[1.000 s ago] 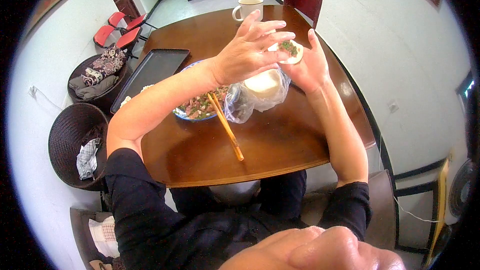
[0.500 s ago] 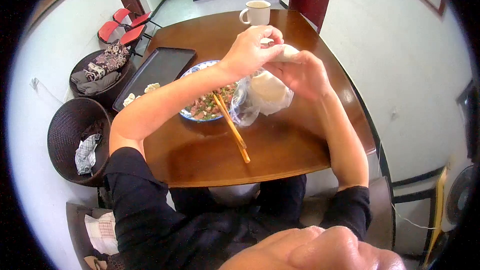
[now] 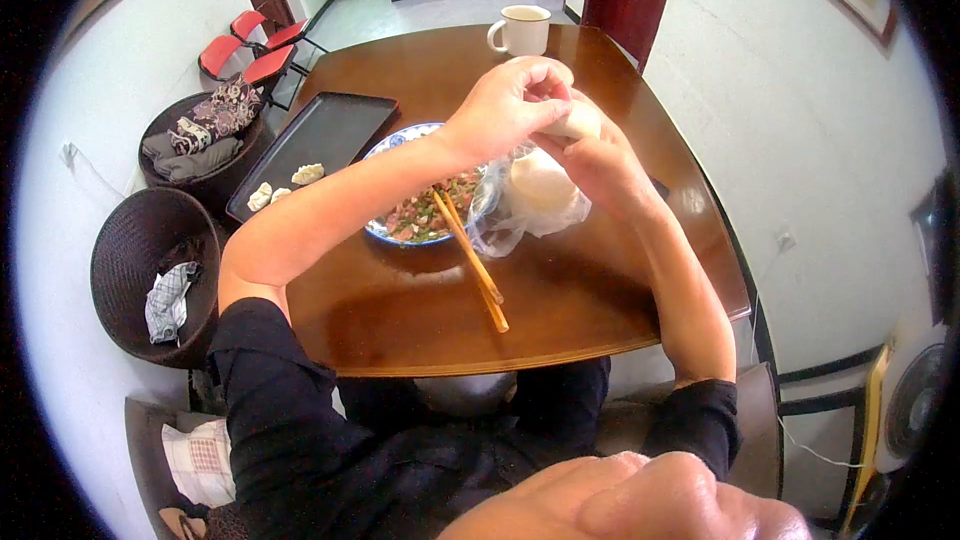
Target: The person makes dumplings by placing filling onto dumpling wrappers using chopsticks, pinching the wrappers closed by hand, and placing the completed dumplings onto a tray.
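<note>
Above the far half of the table, my two hands meet around a pale dumpling [image 3: 580, 124]. My left hand [image 3: 512, 105] pinches its edge between thumb and fingers. Beneath and to the right, my right hand [image 3: 608, 162] cups it with curled fingers, partly hidden. Just below the hands lies a stack of round white wrappers [image 3: 542, 180] in a clear plastic bag [image 3: 492, 232]. Left of it is a blue-and-white plate [image 3: 374, 230] of chopped meat-and-greens filling [image 3: 425, 218], partly covered by my left forearm. A pair of wooden chopsticks [image 3: 472, 262] rests on the plate, ends toward me.
A dark tray [image 3: 335, 125] at the table's left holds several finished dumplings [image 3: 308, 174]. A white mug [image 3: 526, 32] stands at the far edge. Two woven baskets [image 3: 120, 270] with cloths stand left of the table [image 3: 400, 340]. Red chairs [image 3: 268, 65] are farther back.
My hands have turned the dumpling, so more of its pale side shows. My right fingers have curled closer around it. The view has shifted slightly.
</note>
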Action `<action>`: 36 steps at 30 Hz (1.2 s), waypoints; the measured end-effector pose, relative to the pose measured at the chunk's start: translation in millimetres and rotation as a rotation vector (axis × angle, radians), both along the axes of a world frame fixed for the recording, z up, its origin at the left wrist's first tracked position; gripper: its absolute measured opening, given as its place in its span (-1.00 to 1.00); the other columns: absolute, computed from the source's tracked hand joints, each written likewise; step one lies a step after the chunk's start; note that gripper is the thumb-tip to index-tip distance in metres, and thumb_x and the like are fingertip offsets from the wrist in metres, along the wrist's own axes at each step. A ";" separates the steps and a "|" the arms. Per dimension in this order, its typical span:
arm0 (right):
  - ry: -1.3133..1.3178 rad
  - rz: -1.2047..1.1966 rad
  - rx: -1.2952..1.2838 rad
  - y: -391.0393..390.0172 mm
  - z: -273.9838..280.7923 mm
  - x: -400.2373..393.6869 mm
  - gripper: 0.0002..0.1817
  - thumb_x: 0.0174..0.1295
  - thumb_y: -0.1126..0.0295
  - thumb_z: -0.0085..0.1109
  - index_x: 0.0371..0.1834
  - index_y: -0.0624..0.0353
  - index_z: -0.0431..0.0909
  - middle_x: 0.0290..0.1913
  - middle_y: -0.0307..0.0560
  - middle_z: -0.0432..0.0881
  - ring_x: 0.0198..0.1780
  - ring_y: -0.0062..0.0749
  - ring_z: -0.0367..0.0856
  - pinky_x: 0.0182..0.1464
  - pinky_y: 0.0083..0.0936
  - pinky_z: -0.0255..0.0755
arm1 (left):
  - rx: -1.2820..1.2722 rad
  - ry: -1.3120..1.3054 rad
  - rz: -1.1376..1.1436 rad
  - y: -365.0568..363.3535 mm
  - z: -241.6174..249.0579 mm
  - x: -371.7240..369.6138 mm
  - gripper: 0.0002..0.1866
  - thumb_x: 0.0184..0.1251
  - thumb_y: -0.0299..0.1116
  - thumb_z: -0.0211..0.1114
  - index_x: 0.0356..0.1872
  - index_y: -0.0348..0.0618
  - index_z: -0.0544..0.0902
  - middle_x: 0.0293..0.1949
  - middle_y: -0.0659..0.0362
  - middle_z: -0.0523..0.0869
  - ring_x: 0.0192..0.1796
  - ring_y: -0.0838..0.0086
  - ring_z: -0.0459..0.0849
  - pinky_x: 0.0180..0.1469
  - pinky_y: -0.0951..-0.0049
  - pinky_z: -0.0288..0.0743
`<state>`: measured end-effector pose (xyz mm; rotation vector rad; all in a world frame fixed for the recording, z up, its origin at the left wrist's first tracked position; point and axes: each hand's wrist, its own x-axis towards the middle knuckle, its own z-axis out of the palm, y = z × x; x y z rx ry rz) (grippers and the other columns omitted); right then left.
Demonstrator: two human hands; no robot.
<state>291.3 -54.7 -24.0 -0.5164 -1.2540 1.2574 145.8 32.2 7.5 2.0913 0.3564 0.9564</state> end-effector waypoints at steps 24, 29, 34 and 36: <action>-0.592 -0.531 0.236 -14.1 -5.6 -11.1 -0.63 0.37 0.26 0.16 0.11 0.30 0.56 -0.12 -0.14 0.71 -0.09 -0.59 0.58 -0.01 -0.54 0.47 | -0.070 -0.085 0.020 -21.7 3.4 -28.6 -0.86 0.30 -0.54 0.25 -0.15 -0.17 0.53 -0.28 0.30 0.60 -0.17 0.66 0.55 -0.06 0.61 0.48; -0.425 -0.480 0.208 -13.3 -9.1 -16.0 -0.64 0.41 0.29 0.10 0.11 0.35 0.55 -0.09 -0.13 0.69 -0.07 -0.56 0.60 0.00 -0.56 0.49 | 0.025 -0.127 -0.002 -30.2 4.7 -33.7 -0.75 0.31 -0.46 0.28 -0.02 -0.17 0.51 -0.16 0.26 0.58 -0.09 0.64 0.53 -0.01 0.55 0.47; -0.140 -0.463 0.246 -15.6 -11.1 -20.5 -0.64 0.44 0.31 0.04 0.10 0.42 0.52 -0.03 -0.03 0.65 -0.02 -0.43 0.62 0.08 -0.49 0.53 | -0.075 -0.134 0.039 -43.6 3.1 -43.5 -0.64 0.31 -0.34 0.34 0.07 -0.20 0.51 -0.07 0.22 0.58 -0.06 0.60 0.53 0.02 0.54 0.46; -0.081 -0.483 0.253 -17.0 -11.5 -24.2 -0.64 0.44 0.32 0.03 0.10 0.44 0.50 -0.03 -0.01 0.64 -0.02 -0.37 0.63 0.10 -0.44 0.53 | -0.216 -0.148 0.005 -43.5 0.9 -44.4 -0.66 0.31 -0.34 0.34 0.05 -0.22 0.53 -0.10 0.23 0.61 -0.08 0.61 0.54 0.02 0.55 0.46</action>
